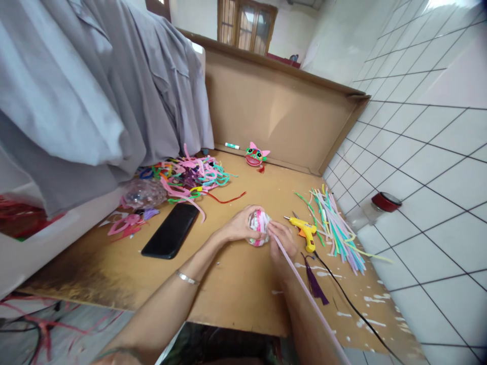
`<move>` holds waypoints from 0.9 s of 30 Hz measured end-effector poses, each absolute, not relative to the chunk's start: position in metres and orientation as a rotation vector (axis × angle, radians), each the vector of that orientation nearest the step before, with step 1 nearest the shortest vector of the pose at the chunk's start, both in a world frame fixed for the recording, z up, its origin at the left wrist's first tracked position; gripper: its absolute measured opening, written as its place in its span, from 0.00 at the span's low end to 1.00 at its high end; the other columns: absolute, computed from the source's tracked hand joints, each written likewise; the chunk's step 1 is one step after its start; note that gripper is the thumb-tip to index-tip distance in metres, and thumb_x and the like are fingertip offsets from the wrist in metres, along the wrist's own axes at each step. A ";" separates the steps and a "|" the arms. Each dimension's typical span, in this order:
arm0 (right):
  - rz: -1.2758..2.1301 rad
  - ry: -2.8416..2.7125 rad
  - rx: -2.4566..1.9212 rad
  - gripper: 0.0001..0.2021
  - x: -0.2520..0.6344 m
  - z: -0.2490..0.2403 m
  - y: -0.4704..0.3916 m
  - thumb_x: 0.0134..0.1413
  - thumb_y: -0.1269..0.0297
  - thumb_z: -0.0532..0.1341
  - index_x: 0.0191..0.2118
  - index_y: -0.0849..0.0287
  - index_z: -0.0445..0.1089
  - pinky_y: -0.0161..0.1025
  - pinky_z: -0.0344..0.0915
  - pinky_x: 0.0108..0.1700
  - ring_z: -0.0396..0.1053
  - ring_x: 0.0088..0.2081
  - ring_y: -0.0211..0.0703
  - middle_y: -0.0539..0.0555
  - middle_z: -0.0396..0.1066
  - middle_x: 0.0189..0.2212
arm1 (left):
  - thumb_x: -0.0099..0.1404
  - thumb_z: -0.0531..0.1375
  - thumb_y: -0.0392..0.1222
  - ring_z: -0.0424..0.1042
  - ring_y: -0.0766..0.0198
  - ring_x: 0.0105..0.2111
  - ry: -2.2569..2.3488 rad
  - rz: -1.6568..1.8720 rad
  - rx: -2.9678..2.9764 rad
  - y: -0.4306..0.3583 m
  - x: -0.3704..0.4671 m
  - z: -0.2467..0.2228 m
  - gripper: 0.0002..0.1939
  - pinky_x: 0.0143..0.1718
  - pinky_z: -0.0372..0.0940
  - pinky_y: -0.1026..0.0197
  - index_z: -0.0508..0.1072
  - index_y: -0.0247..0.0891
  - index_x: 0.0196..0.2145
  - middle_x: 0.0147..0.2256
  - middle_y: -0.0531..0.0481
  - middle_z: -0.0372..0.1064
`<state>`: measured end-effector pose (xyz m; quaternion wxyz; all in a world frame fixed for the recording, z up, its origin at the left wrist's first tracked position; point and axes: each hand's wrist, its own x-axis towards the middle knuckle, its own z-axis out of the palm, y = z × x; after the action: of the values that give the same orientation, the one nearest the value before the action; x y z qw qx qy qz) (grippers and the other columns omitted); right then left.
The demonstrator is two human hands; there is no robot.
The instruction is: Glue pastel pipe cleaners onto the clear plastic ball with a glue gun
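Near the middle of the table, my left hand (243, 224) is wrapped round the left side of a small round ball (259, 228) with pink, white and pale bands. My right hand (282, 242) touches its right side, fingers pinched on a long pale pink strip (297, 271). The strip runs from the ball down along my right forearm. Just right of my right hand lies a yellow glue gun (305, 233), its nozzle pointing left. A purple tassel (315, 284) lies below the gun.
A black phone (170, 230) lies left, below a tangled pile of coloured strips (194, 175). Straight pastel strips (337, 228) lie right, near a red-lidded jar (376, 208). A decorated face figure (256, 155) and a marker (232, 146) stand out at the back. Grey cloth (114, 91) hangs left.
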<state>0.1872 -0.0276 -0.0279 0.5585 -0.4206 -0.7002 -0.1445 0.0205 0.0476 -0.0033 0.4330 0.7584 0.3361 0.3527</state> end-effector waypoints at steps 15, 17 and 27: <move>-0.285 -1.730 -0.937 0.10 0.185 -0.032 -0.024 0.60 0.72 0.59 0.43 0.57 0.75 0.45 0.73 0.47 0.77 0.43 0.45 0.57 0.79 0.40 | 0.42 0.70 0.41 0.68 0.56 0.43 0.733 0.815 1.770 0.050 0.016 -0.001 0.35 0.49 0.64 0.56 0.68 0.35 0.49 0.42 0.48 0.69; -0.268 -1.735 -0.931 0.11 0.184 -0.032 -0.024 0.59 0.73 0.59 0.44 0.57 0.75 0.46 0.73 0.47 0.76 0.44 0.45 0.57 0.78 0.41 | 0.42 0.70 0.42 0.67 0.57 0.43 0.730 0.800 1.760 0.049 0.016 0.000 0.35 0.49 0.64 0.56 0.68 0.34 0.49 0.41 0.48 0.69; -0.242 -1.702 -0.901 0.11 0.180 -0.034 -0.024 0.58 0.74 0.59 0.44 0.56 0.74 0.46 0.73 0.47 0.74 0.44 0.45 0.57 0.77 0.41 | 0.43 0.70 0.40 0.69 0.60 0.39 0.699 0.759 1.695 0.050 0.014 -0.001 0.35 0.44 0.66 0.60 0.67 0.36 0.50 0.39 0.51 0.69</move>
<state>0.1803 -0.0235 -0.0339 0.5648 -0.3831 -0.7237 -0.1028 0.0135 0.0499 -0.0010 0.5469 0.7150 0.2949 0.3204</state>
